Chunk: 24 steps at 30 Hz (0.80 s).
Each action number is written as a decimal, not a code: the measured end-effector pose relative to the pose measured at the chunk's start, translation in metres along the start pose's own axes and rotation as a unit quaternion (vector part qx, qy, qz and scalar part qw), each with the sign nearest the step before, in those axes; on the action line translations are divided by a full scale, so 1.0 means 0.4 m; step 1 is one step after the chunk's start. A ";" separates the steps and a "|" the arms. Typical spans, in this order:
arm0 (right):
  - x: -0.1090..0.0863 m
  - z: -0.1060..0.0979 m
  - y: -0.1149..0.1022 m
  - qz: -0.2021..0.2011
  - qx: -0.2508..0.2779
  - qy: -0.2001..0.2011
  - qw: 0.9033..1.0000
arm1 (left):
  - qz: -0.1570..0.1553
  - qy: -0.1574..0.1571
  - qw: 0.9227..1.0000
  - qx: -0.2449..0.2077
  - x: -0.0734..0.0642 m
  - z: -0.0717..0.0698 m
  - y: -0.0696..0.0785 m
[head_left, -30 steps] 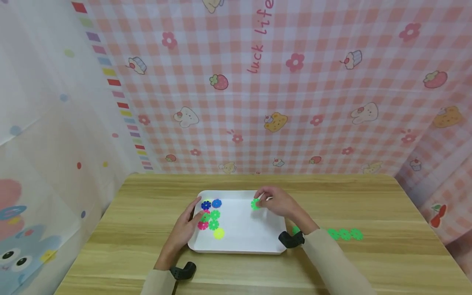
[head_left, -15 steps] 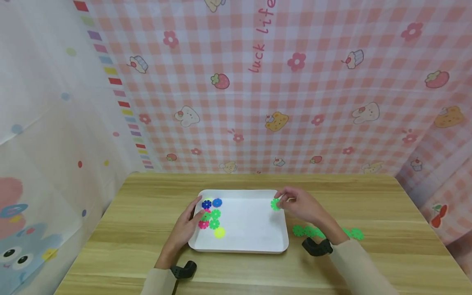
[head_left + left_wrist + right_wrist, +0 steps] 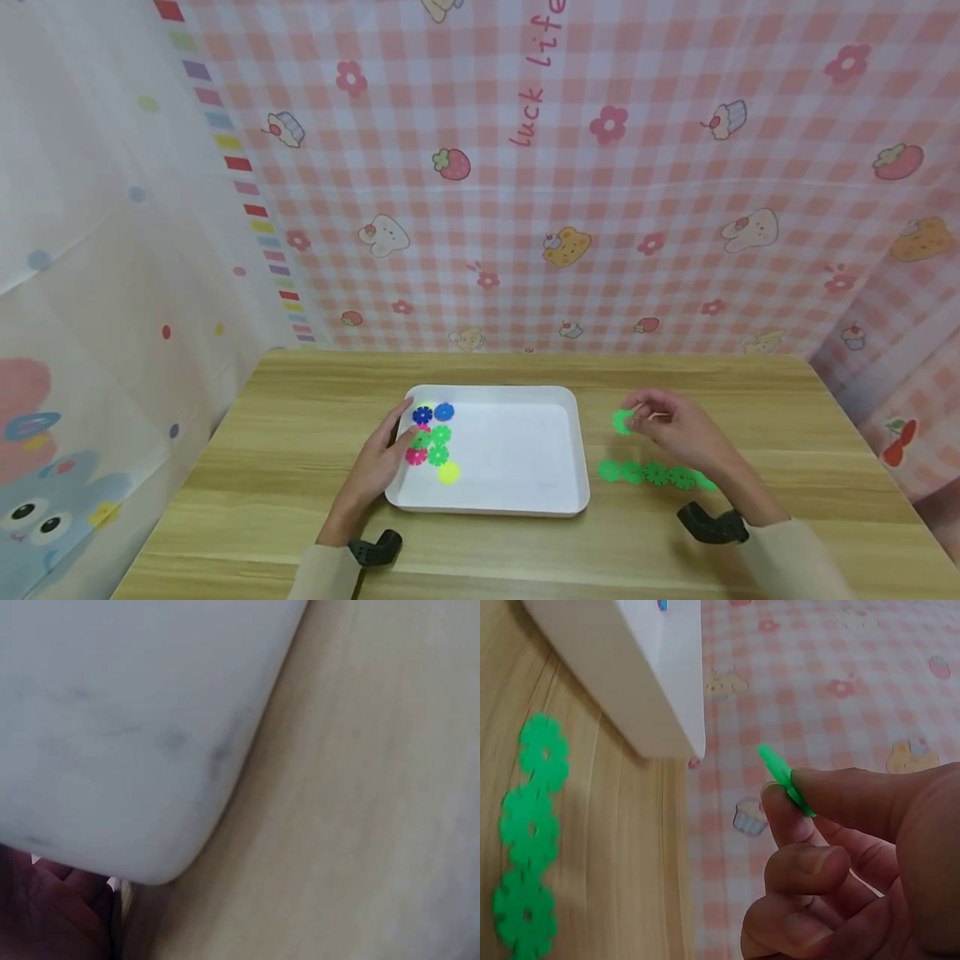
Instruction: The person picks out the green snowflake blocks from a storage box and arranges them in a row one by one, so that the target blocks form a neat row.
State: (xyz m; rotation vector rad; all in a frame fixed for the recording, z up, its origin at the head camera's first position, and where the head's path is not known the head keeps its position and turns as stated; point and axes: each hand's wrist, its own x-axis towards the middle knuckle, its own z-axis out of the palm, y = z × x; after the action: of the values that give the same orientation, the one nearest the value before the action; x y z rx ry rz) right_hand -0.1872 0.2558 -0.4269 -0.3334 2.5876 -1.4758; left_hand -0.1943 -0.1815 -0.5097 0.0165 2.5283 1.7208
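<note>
A white tray (image 3: 517,450) lies on the table with several toothed plastic discs at its left end: dark blue, blue, green, pink and a yellow disc (image 3: 448,472). My left hand (image 3: 377,461) grips the tray's left side, thumb over the rim, fingers along the outer wall. In the left wrist view the tray wall (image 3: 142,742) hides most of that hand. Right of the tray, my right hand (image 3: 678,429) pinches a green snowflake disc (image 3: 786,780) between thumb and index finger, above the table. Below it lies a row of joined green snowflake discs (image 3: 656,474).
The wooden table (image 3: 495,554) reaches back to a pink checked cloth (image 3: 495,208) hanging behind it. Another printed cloth (image 3: 97,250) hangs at the left. Black wrist cameras sit on both wrists.
My right hand has carried the green disc rightward, from over the tray to above the table beside it. The green row has come into view. My left hand stays on the tray.
</note>
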 end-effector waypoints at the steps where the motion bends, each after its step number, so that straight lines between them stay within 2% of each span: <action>1: -0.007 -0.008 0.006 0.003 -0.001 0.004 1.000 | -0.001 0.000 1.000 0.000 0.000 0.000 0.000; 11: -0.077 -0.085 0.061 0.046 -0.013 0.026 0.999 | 0.003 0.000 1.000 -0.005 0.004 -0.001 -0.007; 19: -0.121 -0.132 0.116 0.053 0.000 0.052 0.997 | 0.003 0.003 1.000 -0.011 0.000 0.000 -0.005; 21: -0.133 -0.143 0.135 0.055 -0.007 0.060 0.997 | 0.002 0.004 1.000 -0.010 0.000 0.000 -0.004; 24: -0.150 -0.158 0.164 0.053 -0.042 0.077 0.995 | 0.004 0.003 1.000 -0.007 0.001 0.001 -0.004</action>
State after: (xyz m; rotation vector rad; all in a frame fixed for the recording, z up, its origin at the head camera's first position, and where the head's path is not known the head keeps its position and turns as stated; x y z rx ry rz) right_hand -0.1520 0.3563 -0.4505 -0.0939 2.7456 -1.4116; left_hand -0.1947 -0.1818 -0.5112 0.0193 2.5229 1.7449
